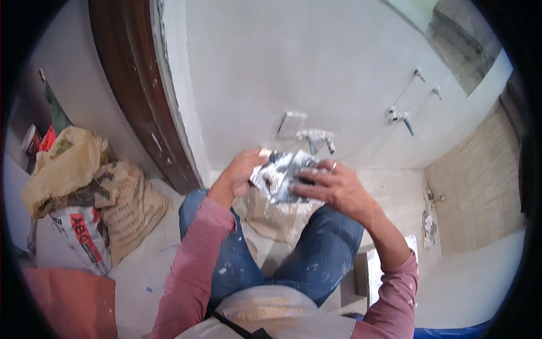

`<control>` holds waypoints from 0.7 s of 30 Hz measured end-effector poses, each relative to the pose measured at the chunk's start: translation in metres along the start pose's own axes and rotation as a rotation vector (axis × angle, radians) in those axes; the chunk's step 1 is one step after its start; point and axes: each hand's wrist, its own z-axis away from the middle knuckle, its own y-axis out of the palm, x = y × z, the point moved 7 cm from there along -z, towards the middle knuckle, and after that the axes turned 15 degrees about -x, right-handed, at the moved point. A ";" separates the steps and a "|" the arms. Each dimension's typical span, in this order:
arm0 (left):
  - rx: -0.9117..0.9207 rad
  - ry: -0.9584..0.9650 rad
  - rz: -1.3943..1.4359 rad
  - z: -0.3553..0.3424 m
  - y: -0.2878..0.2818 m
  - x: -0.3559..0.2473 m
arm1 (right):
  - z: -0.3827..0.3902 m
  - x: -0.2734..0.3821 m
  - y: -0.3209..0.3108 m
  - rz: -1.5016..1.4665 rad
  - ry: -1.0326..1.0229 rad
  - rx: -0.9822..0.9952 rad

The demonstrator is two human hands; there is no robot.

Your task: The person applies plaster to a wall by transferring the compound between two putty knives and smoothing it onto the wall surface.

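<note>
My left hand (245, 172) grips the left edge of a flat metal putty blade (261, 179) smeared with white and grey paste. A lump of white putty (275, 179) lies on its face. My right hand (330, 186), a ring on one finger, is closed over a second flat scraper blade (294, 169), its fingers lying across it. The two blades meet or overlap in front of my knees; which lies on top I cannot tell. Just beyond them, a putty-spattered tap (316, 139) sticks out of the white wall (243, 79).
A square plate (292, 123) sits on the wall by the tap. Further right are a valve with a blue-green handle (400, 117) and pipe stubs (418, 73). Left stand a dark wooden door frame (132, 85) and several sacks (132, 209). Below my hands lies a tan sheet or sack (271, 220).
</note>
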 end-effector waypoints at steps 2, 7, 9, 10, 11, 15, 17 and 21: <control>-0.007 -0.011 0.020 0.008 0.008 -0.005 | 0.002 0.002 -0.004 -0.012 0.016 0.006; -0.045 -0.017 0.061 0.008 0.000 -0.008 | -0.001 -0.004 -0.003 -0.042 0.073 0.064; -0.126 0.042 0.099 0.005 -0.006 -0.019 | 0.001 -0.019 -0.012 -0.086 0.150 0.041; -0.215 0.084 0.142 0.002 -0.014 -0.026 | 0.005 -0.031 -0.015 -0.147 0.234 0.026; -0.118 0.127 0.247 -0.004 -0.018 -0.036 | 0.014 -0.047 -0.017 -0.213 0.219 -0.165; -0.316 0.305 0.332 -0.002 -0.044 -0.053 | 0.029 -0.103 0.002 -0.920 1.010 -0.686; -0.345 0.302 0.323 0.001 -0.042 -0.049 | 0.010 -0.120 -0.005 -0.876 0.984 -0.799; -0.367 0.295 0.305 0.007 -0.037 -0.047 | -0.052 -0.135 -0.056 -0.704 0.850 -1.039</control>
